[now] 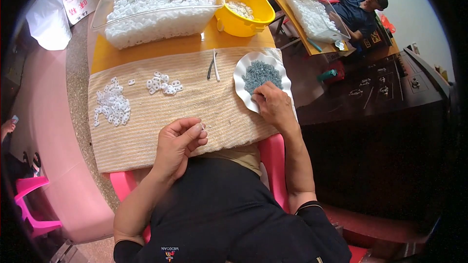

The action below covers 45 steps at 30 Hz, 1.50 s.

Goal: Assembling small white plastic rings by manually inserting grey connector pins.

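My left hand point(179, 141) is held over the near edge of the striped cloth, thumb and fingertips pinched around a small whitish piece point(204, 127), mostly covered by the fingers. My right hand point(273, 103) reaches into a white wavy-rimmed plate point(240, 84), its fingertips closed together at the near side of a heap of small grey pieces point(262, 74). Whatever is between those fingertips is hidden. On the cloth's left lies a pile of small white plastic pieces with holes point(113, 104). A smaller cluster of the same pieces point(163, 84) lies to its right.
One white and one dark thin stick point(217, 65) lie left of the plate. Behind the cloth point(141, 141) stand a clear bin point(158, 14) of white pieces and a yellow tub point(251, 24). A co-worker point(358, 12) sits at another table, far right. Pink chairs point(39, 204) stand at left.
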Available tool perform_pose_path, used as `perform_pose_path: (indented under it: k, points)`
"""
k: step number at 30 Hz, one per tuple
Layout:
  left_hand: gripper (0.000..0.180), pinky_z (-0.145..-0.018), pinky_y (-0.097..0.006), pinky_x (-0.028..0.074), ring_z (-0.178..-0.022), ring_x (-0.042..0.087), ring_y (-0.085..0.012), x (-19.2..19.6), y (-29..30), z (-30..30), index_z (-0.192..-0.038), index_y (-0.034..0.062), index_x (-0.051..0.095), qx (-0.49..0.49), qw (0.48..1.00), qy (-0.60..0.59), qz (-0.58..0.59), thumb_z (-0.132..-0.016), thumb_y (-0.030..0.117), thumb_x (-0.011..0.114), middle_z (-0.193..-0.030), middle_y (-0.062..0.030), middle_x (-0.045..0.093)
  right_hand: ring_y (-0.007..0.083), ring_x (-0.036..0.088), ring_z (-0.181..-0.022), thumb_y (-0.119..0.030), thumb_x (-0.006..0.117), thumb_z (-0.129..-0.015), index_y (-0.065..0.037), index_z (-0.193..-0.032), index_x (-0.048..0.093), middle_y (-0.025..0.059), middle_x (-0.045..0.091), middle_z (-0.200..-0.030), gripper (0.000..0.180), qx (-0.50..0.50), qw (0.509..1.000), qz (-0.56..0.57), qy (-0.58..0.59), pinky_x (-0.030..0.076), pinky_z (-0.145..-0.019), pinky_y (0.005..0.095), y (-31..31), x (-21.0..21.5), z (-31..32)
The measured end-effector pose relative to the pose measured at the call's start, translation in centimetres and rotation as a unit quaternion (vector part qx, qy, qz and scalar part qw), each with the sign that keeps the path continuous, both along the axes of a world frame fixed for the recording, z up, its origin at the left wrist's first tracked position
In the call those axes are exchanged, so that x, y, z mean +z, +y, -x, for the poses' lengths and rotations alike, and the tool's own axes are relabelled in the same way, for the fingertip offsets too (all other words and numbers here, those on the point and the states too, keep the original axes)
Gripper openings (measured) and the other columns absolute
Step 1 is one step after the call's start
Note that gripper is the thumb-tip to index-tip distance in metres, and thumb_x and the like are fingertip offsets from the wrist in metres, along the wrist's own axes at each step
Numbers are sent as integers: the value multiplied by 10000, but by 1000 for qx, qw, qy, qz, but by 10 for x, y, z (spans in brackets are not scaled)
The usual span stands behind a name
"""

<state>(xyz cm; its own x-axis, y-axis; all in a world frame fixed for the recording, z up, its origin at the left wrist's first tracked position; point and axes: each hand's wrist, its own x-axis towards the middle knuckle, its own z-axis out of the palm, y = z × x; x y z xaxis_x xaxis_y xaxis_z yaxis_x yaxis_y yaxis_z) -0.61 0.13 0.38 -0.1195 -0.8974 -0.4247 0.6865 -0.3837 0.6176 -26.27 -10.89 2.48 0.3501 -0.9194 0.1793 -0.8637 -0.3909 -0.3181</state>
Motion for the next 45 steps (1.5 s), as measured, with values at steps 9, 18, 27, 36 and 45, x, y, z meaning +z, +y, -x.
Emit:
perform_pose_path:
  k: [9, 18, 27, 36, 45]
  points:
    - [163, -695, -256, 572, -777, 642, -123, -1, 2, 0, -1028, 20, 621, -5, 1000, 1, -2, -878, 73, 658, -905, -63, 657, 341, 620, -776, -120, 643, -832, -46, -881, 658, 120, 615, -864, 90, 4, 1000, 8, 5, 488, -679, 407, 3, 1, 1]
    - [162, -703, -250, 562, -785, 634, -120, -3, -4, -2, -1040, 17, 612, 0, 1000, -15, -1, -893, 80, 639, -916, -62, 652, 308, 626, -717, -30, 647, -809, -21, -894, 662, 126, 621, -835, 87, 37, 996, 49, -63, 491, -620, 356, 8, 5, -7]
    - [154, -703, -243, 562, -786, 639, -112, -6, -3, -4, -1036, 26, 617, 9, 1000, -8, -14, -892, 77, 640, -914, -55, 656, 292, 633, -728, -37, 673, -777, -52, -946, 656, 97, 612, -878, 170, 160, 986, -24, -43, 506, -614, 357, 46, 0, -29]
    - [165, -700, -244, 564, -790, 642, -115, -6, -1, -4, -1040, 16, 619, 4, 1000, -4, -5, -891, 82, 642, -918, -61, 661, 288, 621, -703, -108, 640, -821, -88, -901, 639, 67, 576, -831, 82, 160, 987, -29, 9, 499, -593, 380, 49, -12, -34]
    - [180, -698, -252, 569, -777, 648, -123, -7, -1, -3, -1047, 11, 616, 1, 1000, 0, -8, -886, 86, 649, -913, -65, 665, 290, 605, -695, -89, 611, -830, -66, -831, 588, 86, 554, -815, 32, 154, 987, 3, 44, 490, -580, 387, 50, -16, -37]
